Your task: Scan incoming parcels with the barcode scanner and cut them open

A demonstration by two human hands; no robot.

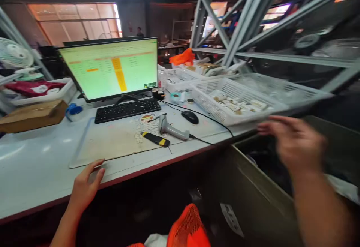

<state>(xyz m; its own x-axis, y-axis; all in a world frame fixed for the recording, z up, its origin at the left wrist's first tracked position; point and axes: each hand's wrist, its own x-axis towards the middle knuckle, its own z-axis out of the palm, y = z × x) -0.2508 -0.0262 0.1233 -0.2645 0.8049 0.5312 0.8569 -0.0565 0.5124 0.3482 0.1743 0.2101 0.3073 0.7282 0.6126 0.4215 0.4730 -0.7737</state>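
Observation:
My left hand (87,183) rests at the front edge of the white table (45,179), thumb and forefinger apart, with nothing in it. Farther right, my right hand (298,142) is raised above a dark olive bin (258,183), close to the corner of a white plastic basket (239,117). Motion smears its fingers, so I cannot make out whether they hold anything. Between the hands, on a worn desk mat (109,142), lie a black and yellow utility knife (155,139) and a grey barcode scanner (173,130). A black mouse (189,117) is near the scanner.
A lit monitor (112,69) stands behind a black keyboard (128,110). Rolls of tape (176,97) sit beside it. At left are a blue tape dispenser (73,111) and a cardboard box (33,116). Small pale packets fill part of the basket. Metal framing (239,26) rises behind.

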